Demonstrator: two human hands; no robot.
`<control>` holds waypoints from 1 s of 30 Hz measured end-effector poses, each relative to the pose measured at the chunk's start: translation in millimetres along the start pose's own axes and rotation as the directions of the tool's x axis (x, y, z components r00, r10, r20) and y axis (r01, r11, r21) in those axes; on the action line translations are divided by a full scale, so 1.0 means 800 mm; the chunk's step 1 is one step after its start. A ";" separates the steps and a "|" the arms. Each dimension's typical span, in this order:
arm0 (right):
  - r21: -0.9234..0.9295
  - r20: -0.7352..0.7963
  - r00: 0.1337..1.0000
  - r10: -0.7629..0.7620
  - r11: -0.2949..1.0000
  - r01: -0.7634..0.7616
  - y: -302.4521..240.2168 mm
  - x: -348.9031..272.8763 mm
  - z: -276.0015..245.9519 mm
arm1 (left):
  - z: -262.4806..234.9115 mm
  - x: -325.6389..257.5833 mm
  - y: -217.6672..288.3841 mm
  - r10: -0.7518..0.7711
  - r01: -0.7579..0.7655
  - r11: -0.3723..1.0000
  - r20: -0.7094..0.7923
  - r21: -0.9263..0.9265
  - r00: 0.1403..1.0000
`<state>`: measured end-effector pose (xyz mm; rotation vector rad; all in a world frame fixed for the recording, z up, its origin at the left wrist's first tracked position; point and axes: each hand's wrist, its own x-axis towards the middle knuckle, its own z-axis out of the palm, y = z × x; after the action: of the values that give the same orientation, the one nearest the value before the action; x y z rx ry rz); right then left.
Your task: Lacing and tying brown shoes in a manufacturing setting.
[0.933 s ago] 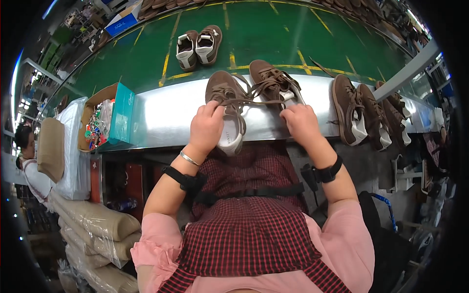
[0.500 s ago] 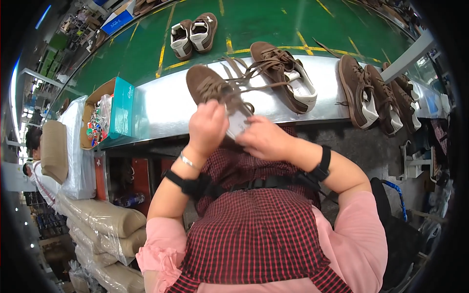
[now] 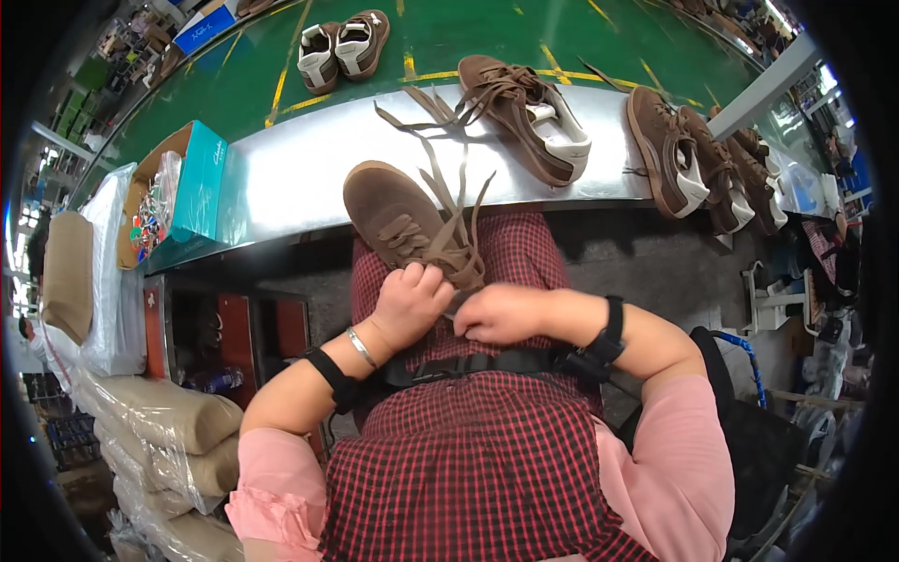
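A brown lace-up sneaker is tilted at the metal edge, above my checked apron, its toe pointing away from me. My left hand is closed around its upper near the ankle opening. My right hand is curled shut beside the heel end; whatever its fingers pinch is hidden and slightly blurred. Long loose brown laces rise from the held shoe. Just beyond, a brown sneaker with a white heel lies on the metal ledge, its laces trailing left.
Several similar sneakers stand at the ledge's right end by a grey post. A pair of sneakers sits on the green surface. To the left are a teal box holding small items and plastic-wrapped tan bundles.
Both hands have drawn the held sneaker off the metal ledge toward my body. Its laces now stick up loosely. The view has shifted a little as well.
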<state>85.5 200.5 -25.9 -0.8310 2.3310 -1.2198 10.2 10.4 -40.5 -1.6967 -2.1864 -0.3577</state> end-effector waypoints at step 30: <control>-0.191 -0.583 0.812 -0.023 0.975 -0.110 -0.021 -0.041 -0.015 | -0.087 0.049 -0.039 -0.473 0.364 0.613 0.043 -0.702 0.880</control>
<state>109.0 222.0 -3.0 -0.4974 3.0023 -1.3607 -20.9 9.1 39.6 -1.3254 -2.4843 -1.5645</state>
